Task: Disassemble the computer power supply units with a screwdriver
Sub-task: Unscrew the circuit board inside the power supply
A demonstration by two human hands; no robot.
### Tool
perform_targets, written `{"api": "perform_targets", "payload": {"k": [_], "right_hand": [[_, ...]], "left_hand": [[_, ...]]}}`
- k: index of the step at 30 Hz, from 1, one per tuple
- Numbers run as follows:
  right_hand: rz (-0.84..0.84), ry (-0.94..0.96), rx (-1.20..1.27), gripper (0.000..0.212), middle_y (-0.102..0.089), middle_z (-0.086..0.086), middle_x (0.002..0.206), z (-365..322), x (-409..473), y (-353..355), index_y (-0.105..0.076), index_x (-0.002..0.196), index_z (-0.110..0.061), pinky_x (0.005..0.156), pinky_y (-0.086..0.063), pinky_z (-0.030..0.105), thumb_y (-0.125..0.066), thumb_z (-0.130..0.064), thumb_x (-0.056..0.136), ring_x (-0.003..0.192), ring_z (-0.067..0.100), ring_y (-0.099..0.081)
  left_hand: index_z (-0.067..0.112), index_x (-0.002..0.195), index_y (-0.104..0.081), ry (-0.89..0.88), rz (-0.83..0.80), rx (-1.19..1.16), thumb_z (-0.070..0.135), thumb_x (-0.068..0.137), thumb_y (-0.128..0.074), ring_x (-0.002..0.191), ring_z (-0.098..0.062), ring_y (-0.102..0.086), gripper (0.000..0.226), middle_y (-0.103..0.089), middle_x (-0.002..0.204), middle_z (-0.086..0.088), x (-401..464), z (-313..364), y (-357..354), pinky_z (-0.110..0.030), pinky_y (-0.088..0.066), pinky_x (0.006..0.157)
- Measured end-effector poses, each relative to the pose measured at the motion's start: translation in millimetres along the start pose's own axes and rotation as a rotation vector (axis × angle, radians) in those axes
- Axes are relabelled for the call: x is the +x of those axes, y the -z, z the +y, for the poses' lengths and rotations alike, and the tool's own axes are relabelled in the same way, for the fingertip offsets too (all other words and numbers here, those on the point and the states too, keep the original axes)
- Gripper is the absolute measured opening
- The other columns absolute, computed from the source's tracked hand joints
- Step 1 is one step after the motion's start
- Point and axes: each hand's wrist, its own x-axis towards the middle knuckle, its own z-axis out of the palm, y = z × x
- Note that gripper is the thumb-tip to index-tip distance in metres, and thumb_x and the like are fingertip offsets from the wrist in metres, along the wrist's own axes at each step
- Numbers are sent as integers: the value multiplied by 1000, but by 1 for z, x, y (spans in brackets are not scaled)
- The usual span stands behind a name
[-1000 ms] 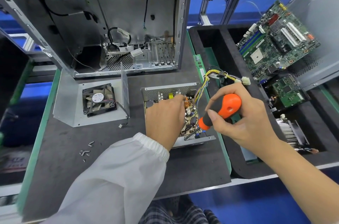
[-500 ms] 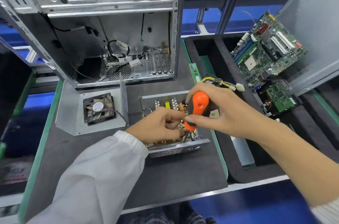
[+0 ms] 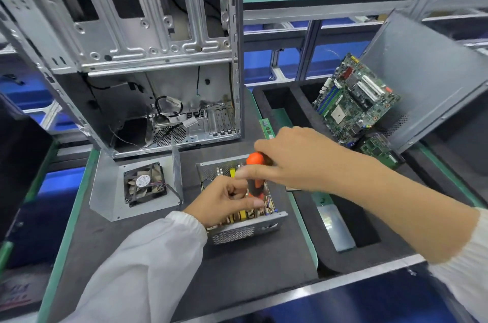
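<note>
The right hand [image 3: 295,161] reaches in from the right, fingers curled around the upright orange-and-black screwdriver [image 3: 255,176]. The left hand [image 3: 224,201], fingers curled, steadies its lower shaft over the opened power supply unit [image 3: 245,227] lying on the dark mat [image 3: 250,267].

Right hand [image 3: 293,161] curled in a grip, left hand [image 3: 224,201] pinching below

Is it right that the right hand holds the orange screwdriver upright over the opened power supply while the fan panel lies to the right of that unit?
Not quite. In the head view the fan panel lies to the left of the opened power supply, not the right. The rest stands: the right hand holds the orange screwdriver upright over the unit.
</note>
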Motion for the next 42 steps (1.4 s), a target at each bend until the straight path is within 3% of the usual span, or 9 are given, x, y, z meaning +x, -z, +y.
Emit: {"api": "perform_targets", "payload": {"k": [4,7,11,17,22,25,33,38,42], "right_hand": [[-57,-11,-149,58,-28,-2,58,-15,2,4,-29,61,-20,53,-22,34,-27,-72,88,58,25,-32],[-190,-33,-95,53,-32,-3,63,-12,2,10,-35,69,-18,52,-25,33,-31,-65,93,68,26,-40],[-447,-17,78,34,-40,-4,73,-1,0,24,-35,92,-22,55,-32,33,-38,-55,97,69,19,-45],[-589,77,103,14,-45,-10,79,-1,8,36,-40,104,-32,65,-43,36,-52,-32,98,73,16,-52],[-464,-96,-31,50,-48,-1,75,-8,9,40,-47,90,-21,56,-38,32,-38,-70,88,58,18,-54],[-316,-37,-313,53,-57,10,95,-13,12,19,-50,105,-13,60,-32,33,-24,-58,99,74,26,-53],[-534,104,-30,18,-42,0,91,-1,8,28,-34,104,-26,73,-46,43,-50,-26,98,90,29,-55],[-449,-5,-107,52,-40,-1,76,-6,13,33,-46,105,-17,54,-37,34,-40,-67,90,63,20,-46],[-402,48,-190,41,-52,10,87,-17,17,19,-49,105,-12,61,-36,34,-35,-50,100,71,29,-46]], "left_hand": [[29,71,-68,-63,-15,73,47,78,-77,57,-14,-20,22,-19,57,7,-1,1,0,-29,-19,57],[20,82,-70,-42,-73,40,44,79,-76,64,-19,-30,25,-26,61,-9,1,1,0,-29,-25,65],[44,78,-69,-98,-158,-9,22,86,-74,55,-10,-17,24,-16,59,10,5,12,9,-21,-19,55],[24,91,-75,-123,-160,-29,16,84,-76,54,-5,-25,10,-15,58,12,9,7,-2,-5,-38,67],[44,82,-70,-120,0,49,27,82,-78,55,-23,-19,19,-25,57,3,8,2,-11,-29,-19,56],[31,87,-72,-102,-32,13,30,81,-78,53,-12,-18,8,-18,57,10,10,6,-8,-21,-22,54],[12,91,-69,-77,-132,-46,39,78,-79,55,-17,-15,31,-15,58,6,21,14,3,-26,-18,55],[14,65,-57,-61,-69,15,48,70,-82,53,-15,-19,43,-19,54,2,21,7,4,-17,-23,52],[27,88,-73,-86,-136,-48,38,72,-83,48,-2,-25,22,-16,57,12,19,4,10,-13,-28,53]]}}
